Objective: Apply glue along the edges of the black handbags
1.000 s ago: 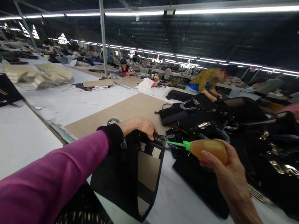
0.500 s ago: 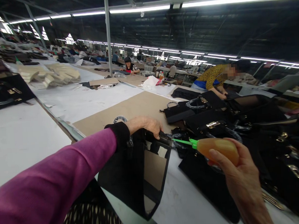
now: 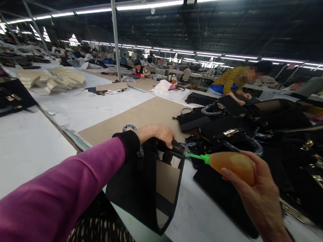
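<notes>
My left hand (image 3: 163,133) is closed on the upper edge of a black bag (image 3: 133,194), whose open side shows a beige lining. Amber liquid fills the squeeze bottle (image 3: 231,166) that my right hand (image 3: 258,188) holds. Its thin green nozzle (image 3: 194,156) points left, with the tip at the bag's top edge near my left fingers. Whether the tip touches the edge is too small to tell. A plastic-wrapped handle (image 3: 129,127) rises behind my left wrist.
Black bags with gold clasps (image 3: 231,132) are heaped to the right. A brown sheet (image 3: 134,115) lies on the white table (image 3: 17,150) beyond my bag. Cream bundles (image 3: 52,80) sit at the back left. A person (image 3: 230,81) in yellow bends over the far right side.
My right hand and the bottle have shifted slightly left and down. My left hand keeps its hold on the bag. The person in yellow has moved their hands apart.
</notes>
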`<state>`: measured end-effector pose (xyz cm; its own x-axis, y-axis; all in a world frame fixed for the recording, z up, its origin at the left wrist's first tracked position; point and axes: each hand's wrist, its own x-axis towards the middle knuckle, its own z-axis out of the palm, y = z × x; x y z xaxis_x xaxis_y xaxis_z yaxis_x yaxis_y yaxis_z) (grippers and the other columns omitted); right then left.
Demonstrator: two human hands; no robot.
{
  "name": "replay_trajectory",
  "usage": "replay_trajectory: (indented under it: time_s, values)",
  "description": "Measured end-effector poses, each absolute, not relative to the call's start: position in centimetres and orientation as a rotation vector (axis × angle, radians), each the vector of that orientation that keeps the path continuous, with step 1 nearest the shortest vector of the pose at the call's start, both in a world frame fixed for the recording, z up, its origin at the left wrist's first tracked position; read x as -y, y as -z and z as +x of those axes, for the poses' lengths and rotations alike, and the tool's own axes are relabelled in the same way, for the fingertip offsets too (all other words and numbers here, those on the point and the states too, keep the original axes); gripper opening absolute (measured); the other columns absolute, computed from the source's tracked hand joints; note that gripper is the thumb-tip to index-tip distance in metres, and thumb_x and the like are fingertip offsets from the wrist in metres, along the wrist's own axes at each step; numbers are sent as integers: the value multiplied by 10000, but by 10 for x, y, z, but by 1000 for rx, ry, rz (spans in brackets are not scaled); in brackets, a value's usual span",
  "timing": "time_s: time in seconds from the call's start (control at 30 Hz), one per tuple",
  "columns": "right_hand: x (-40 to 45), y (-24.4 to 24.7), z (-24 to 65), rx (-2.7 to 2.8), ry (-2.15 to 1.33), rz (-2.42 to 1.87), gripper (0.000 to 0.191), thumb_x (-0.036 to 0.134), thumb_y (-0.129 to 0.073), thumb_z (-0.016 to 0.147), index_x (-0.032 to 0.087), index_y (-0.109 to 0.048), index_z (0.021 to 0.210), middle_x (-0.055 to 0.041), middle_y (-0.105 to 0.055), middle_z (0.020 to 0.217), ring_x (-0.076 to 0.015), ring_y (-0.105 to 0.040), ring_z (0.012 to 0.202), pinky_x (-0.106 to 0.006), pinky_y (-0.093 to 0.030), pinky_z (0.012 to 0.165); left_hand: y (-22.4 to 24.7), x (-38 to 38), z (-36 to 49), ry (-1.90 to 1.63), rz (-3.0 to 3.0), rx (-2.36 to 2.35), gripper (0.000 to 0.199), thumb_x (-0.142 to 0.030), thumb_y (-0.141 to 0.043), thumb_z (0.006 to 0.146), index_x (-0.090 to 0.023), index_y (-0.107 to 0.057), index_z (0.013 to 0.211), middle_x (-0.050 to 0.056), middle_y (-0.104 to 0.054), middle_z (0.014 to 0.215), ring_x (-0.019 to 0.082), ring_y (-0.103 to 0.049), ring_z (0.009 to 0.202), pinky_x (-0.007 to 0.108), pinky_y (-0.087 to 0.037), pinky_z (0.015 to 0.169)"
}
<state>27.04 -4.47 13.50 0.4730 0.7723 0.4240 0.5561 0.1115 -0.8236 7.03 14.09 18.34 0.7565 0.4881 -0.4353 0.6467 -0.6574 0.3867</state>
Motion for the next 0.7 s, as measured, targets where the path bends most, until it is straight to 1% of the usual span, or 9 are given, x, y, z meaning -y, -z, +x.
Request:
replay_trajectory:
  time_s: [0.2, 0.37, 0.47, 0.57, 0.7]
  values:
    - [35, -133, 274, 1207, -186, -1513, 641, 481, -733, 664, 292, -464, 1214, -28, -525, 1107, -271, -547, 904, -431, -447, 798, -184, -141, 70, 430, 2442, -861, 342, -193, -592, 681, -139, -653, 1014, 16, -672, 851, 150, -562, 722, 206, -440, 637]
    - [38, -125, 273, 1181, -244, -1557, 661, 506, -740, 632, 276, -482, 1196, -29, -548, 1083, -270, -573, 857, -427, -469, 770, -179, -145, 69, 375, 2457, -856, 346, -213, -615, 664, -161, -660, 1003, 5, -675, 858, 152, -571, 733, 213, -445, 686]
    - [43, -125, 271, 1152, -310, -1576, 655, 511, -739, 627, 272, -491, 1184, -18, -569, 1019, -232, -597, 730, -377, -503, 680, -181, -139, 70, 375, 2483, -888, 342, -202, -604, 670, -169, -661, 1006, 3, -675, 847, 157, -575, 741, 224, -446, 719]
    - [45, -131, 270, 1108, -344, -1560, 636, 498, -741, 633, 257, -504, 1171, -8, -583, 943, -190, -593, 603, -319, -519, 570, -187, -130, 70, 404, 2502, -904, 355, -186, -583, 688, -154, -647, 1036, 18, -674, 897, 161, -578, 771, 219, -444, 724]
    - [44, -133, 272, 1093, -360, -1560, 639, 489, -753, 621, 243, -520, 1163, -14, -591, 919, -189, -594, 588, -306, -531, 533, -188, -127, 70, 361, 2522, -940, 417, -196, -588, 671, -181, -620, 1086, 13, -662, 984, 168, -573, 851, 210, -440, 762]
